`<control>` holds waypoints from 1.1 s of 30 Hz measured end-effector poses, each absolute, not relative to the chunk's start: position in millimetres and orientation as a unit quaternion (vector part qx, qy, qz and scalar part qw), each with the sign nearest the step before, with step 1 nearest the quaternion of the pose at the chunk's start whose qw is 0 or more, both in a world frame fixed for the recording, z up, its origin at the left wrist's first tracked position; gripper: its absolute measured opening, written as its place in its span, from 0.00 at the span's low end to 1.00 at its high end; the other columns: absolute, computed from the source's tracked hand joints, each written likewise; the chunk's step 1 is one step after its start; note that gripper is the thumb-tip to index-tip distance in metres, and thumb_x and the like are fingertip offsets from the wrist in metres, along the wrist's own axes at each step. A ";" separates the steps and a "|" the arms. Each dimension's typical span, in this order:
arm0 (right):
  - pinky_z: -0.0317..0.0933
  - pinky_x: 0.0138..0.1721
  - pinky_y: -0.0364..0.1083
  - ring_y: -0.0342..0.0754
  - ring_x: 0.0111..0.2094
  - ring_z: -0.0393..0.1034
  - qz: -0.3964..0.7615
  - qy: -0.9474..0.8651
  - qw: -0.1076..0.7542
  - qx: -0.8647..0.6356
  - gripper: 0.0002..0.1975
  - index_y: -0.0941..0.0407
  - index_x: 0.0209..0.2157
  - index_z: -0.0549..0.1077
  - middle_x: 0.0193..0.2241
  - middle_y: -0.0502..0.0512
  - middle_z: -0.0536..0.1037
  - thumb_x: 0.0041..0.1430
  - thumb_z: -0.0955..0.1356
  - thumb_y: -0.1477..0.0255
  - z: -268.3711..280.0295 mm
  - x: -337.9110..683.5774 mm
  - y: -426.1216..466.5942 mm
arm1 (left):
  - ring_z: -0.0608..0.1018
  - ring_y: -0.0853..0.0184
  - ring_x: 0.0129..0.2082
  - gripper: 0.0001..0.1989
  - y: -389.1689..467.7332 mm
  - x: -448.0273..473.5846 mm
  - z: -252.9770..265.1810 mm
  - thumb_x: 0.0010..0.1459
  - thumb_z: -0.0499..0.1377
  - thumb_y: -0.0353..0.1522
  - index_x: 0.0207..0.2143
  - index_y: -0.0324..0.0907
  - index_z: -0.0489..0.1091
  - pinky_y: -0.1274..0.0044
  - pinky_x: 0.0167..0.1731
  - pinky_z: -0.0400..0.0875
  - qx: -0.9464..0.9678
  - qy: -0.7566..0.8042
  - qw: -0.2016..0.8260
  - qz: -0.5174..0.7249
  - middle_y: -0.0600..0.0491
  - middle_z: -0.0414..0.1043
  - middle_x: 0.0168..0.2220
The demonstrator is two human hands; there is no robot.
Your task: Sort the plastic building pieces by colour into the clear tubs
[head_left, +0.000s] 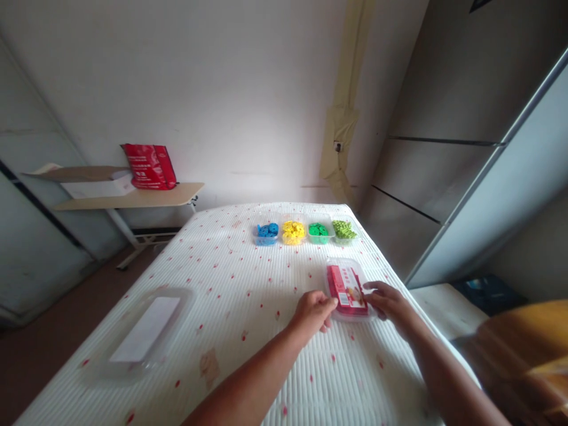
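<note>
A red packet [347, 290] with a white label and a food picture lies in a clear plastic box on the bed-like, cloth-covered surface. My left hand [314, 312] is closed at the packet's near left corner, thumb and index finger pinching there. At the packet's right edge is my right hand [388, 302], its index finger reaching over the rim and its other fingers bent against the edge. Beyond them stand small clear tubs with blue pieces [267, 232], yellow pieces [293, 232], green pieces [318, 232] and light green pieces [344, 229].
A large clear plastic lid or tray [180, 322] with a white paper [146, 330] lies at the left. On a side table [173, 196] are a red bag [149, 167] and an open carton [97, 188]. A grey cabinet [426, 160] stands along the right side.
</note>
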State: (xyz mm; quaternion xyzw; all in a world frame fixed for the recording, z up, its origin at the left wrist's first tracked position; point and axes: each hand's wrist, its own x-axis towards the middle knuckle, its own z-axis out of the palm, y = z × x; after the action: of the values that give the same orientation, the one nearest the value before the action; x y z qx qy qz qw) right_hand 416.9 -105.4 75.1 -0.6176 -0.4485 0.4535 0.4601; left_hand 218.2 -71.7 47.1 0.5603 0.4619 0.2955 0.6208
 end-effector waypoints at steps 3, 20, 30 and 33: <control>0.43 0.15 0.40 0.37 0.14 0.50 0.463 -0.447 0.464 -0.609 0.19 0.58 0.33 0.68 0.13 0.42 0.60 0.39 0.70 0.63 74.6 410.6 -101.4 | 0.69 0.74 0.15 0.15 -70.7 212.6 48.7 0.45 0.58 0.42 0.22 0.40 0.61 0.83 0.13 0.61 0.520 0.446 0.661 0.306 0.58 0.65 0.18; 0.40 0.15 0.39 0.36 0.13 0.47 0.496 -0.436 0.458 -0.596 0.18 0.56 0.33 0.66 0.12 0.40 0.59 0.40 0.70 0.63 72.9 411.0 -99.1 | 0.67 0.75 0.11 0.06 -68.7 216.6 52.8 0.43 0.56 0.31 0.19 0.39 0.62 0.83 0.12 0.58 0.476 0.481 0.679 0.285 0.58 0.64 0.13; 0.42 0.15 0.39 0.37 0.13 0.50 0.489 -0.434 0.450 -0.608 0.18 0.58 0.33 0.68 0.12 0.42 0.61 0.40 0.70 0.62 73.5 413.5 -99.4 | 0.65 0.76 0.10 0.17 -53.8 212.9 54.6 0.49 0.53 0.44 0.19 0.40 0.60 0.84 0.10 0.53 0.548 0.516 0.592 0.288 0.60 0.63 0.14; 0.42 0.15 0.39 0.37 0.13 0.50 0.494 -0.440 0.445 -0.603 0.19 0.58 0.33 0.68 0.12 0.41 0.61 0.40 0.70 0.62 72.9 414.6 -98.8 | 0.64 0.77 0.09 0.15 -41.7 212.4 54.2 0.49 0.54 0.42 0.20 0.41 0.59 0.84 0.10 0.52 0.544 0.527 0.571 0.316 0.61 0.62 0.15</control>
State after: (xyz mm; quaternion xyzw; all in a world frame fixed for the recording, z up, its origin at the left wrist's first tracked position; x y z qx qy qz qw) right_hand 414.6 -98.8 72.9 -0.6032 -0.4402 0.4941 0.4453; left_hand 212.4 -41.7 54.2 0.5438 0.5271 0.3164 0.5712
